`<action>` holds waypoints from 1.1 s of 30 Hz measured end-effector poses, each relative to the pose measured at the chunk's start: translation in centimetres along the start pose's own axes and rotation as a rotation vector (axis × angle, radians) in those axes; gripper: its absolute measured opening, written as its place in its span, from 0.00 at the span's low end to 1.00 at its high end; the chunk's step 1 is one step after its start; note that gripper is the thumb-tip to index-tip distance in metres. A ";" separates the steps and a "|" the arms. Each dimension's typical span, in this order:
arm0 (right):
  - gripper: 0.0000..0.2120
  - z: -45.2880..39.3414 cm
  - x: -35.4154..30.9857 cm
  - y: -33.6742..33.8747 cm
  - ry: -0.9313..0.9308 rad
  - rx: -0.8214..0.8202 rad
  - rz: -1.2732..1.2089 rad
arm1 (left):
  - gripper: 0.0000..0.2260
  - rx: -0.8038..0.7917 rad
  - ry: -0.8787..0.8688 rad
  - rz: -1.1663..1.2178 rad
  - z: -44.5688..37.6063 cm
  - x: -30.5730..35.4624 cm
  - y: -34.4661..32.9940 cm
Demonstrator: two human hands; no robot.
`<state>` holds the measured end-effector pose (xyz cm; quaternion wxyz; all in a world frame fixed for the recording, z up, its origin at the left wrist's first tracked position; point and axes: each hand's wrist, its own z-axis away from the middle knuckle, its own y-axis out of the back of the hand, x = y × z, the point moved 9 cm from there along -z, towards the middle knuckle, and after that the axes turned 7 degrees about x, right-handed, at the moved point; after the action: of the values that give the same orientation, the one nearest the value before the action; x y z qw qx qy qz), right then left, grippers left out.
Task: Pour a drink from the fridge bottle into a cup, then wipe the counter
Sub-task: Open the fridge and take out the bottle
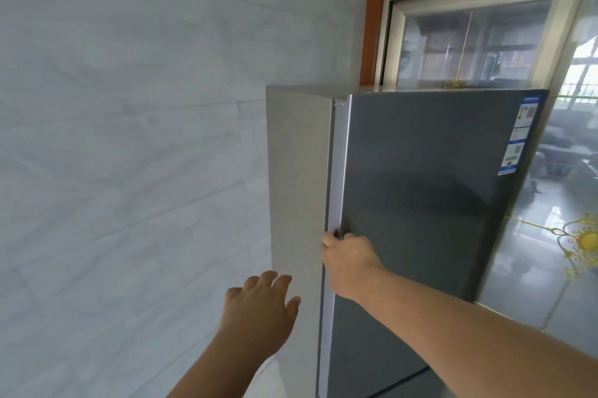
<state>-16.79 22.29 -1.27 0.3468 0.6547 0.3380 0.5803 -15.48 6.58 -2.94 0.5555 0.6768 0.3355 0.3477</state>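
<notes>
While the fridge (420, 203) stands shut against the pale tiled wall (129, 138), right hand (348, 260) grasping the silver left edge of the upper door (338, 171), fingers curled round that edge and out of sight behind it, thumb side toward the dark door face. Left hand (259, 307) released, raised in the air just left of the fridge's grey side panel (297, 187), fingers spread and slightly bent, holding nothing, not touching the panel as far as can be told. Both forearms bare, reaching up from the bottom of the view. Bottle and cup not in view; fridge door closed, a seam to a lower door (388, 384) visible near the bottom. Energy label sticker (521, 135) at the door's upper right corner. Behind and right of the fridge, a glass sliding door (469, 41) in a brown wooden frame (372, 25), with gold ornament (582, 242) on the glass at the right.
</notes>
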 end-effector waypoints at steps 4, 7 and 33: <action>0.29 0.8 -0.3 -1.4 -0.010 0.027 -0.028 | 0.25 -0.018 -0.016 0.015 -0.4 1.1 -0.7; 0.33 1.0 -1.1 -1.4 -0.010 -0.033 0.011 | 0.25 -0.030 -0.027 0.036 -0.9 2.0 -1.3; 0.24 16.3 3.4 -2.1 -0.438 0.108 -0.343 | 0.36 -0.168 -0.385 0.749 -1.3 16.1 -11.6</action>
<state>-0.35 25.22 -2.63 0.4692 0.7154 0.3913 0.3390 -8.74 22.59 -12.59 0.4966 0.7567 -0.0727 0.4189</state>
